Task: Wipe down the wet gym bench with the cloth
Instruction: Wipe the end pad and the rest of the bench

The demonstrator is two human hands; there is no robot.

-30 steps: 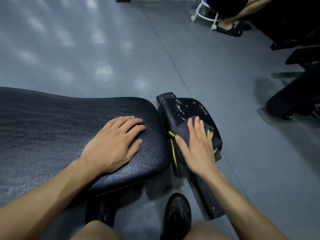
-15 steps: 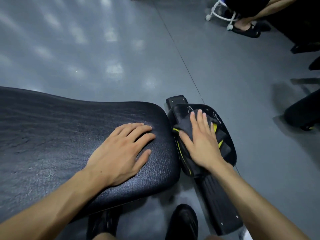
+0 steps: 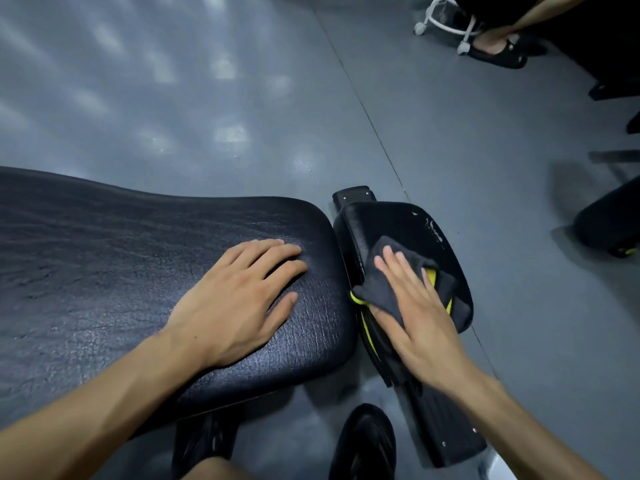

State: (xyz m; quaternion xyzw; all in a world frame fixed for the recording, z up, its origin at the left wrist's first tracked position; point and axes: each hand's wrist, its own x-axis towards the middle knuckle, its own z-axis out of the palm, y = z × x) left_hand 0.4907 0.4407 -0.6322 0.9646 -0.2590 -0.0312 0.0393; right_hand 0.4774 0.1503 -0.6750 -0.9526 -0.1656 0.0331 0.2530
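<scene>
**On the small seat pad: cloth under the right hand**

On the smaller black padded seat section (image 3: 391, 223) of the gym bench, to the right of the long black textured-vinyl back pad (image 3: 138, 258), lies a dark grey cloth with yellow-green edging (image 3: 408, 268), bunched and partly folded. Pressed flat on top of it: right hand (image 3: 415, 313), fingers straight and close together, pointing away from the body, not curled round the fabric. Beyond the fingertips, pale wet streaks (image 3: 434, 230) near the far right edge of the seat section. Yellow-green trim (image 3: 367, 327) also visible along the near left side of the seat, beside the wrist.

Laid palm-down on the near right end of the long back pad: left hand (image 3: 242, 299), fingers relaxed and slightly spread, grasping nothing. Narrow gap between the two pads, with a black bracket end (image 3: 353, 194) showing at its far side.

Below, on the grey floor (image 3: 207, 98): two black shoes (image 3: 363, 445) and a bare knee at the bottom edge. Far right corner: another person's sandalled foot (image 3: 498, 50) beside a white wheeled stool base (image 3: 446, 22).
</scene>
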